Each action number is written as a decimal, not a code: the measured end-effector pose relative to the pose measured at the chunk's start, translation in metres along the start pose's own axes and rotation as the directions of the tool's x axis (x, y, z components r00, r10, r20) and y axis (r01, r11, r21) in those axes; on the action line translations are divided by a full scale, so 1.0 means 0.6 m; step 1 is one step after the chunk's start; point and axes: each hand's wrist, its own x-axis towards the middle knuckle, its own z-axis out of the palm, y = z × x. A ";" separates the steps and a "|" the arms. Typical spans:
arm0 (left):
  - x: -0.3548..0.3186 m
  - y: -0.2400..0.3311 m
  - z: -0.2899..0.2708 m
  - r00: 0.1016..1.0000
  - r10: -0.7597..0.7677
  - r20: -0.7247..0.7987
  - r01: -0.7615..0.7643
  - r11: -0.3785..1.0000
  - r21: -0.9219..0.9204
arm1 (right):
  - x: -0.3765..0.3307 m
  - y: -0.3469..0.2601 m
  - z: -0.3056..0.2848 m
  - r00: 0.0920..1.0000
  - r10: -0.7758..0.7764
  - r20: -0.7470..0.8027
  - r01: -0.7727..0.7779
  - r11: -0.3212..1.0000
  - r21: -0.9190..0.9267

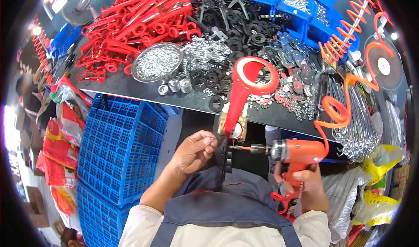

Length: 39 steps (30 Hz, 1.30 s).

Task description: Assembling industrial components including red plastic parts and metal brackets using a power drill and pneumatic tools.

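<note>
yeah my drill (305, 150) is orange, ring-headed part (237, 99) red, apron (205, 207) slate blue, crates (111, 151) gridded blue, desk (118, 84) pretty much black

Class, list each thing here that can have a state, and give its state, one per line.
Left hand: pinched on a small metal piece
Orange drill: held, bit pointing left; running or not, unclear
Right hand: closed around the drill's grip
Round dish: filled with small silvery pieces
Blue crates: stacked
Red handles: heaped
Orange hose: coiled

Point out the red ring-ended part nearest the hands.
The lone red part beside the left hand; the others lie in the red heap at upper left.
</note>
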 end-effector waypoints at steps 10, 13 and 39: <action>-0.012 -0.027 0.008 0.999 -0.010 0.036 0.015 0.991 -0.135 | 0.039 0.023 0.047 0.998 0.042 0.042 -0.031 0.972 -0.233; -0.007 -0.028 0.005 0.998 -0.017 0.060 0.027 0.986 -0.166 | 0.036 0.023 0.050 0.999 0.041 0.004 -0.039 0.971 -0.234; -0.007 -0.047 0.038 0.977 0.191 -0.096 -0.147 0.927 0.346 | 0.015 0.034 0.023 1.000 -0.023 0.010 0.025 0.956 -0.293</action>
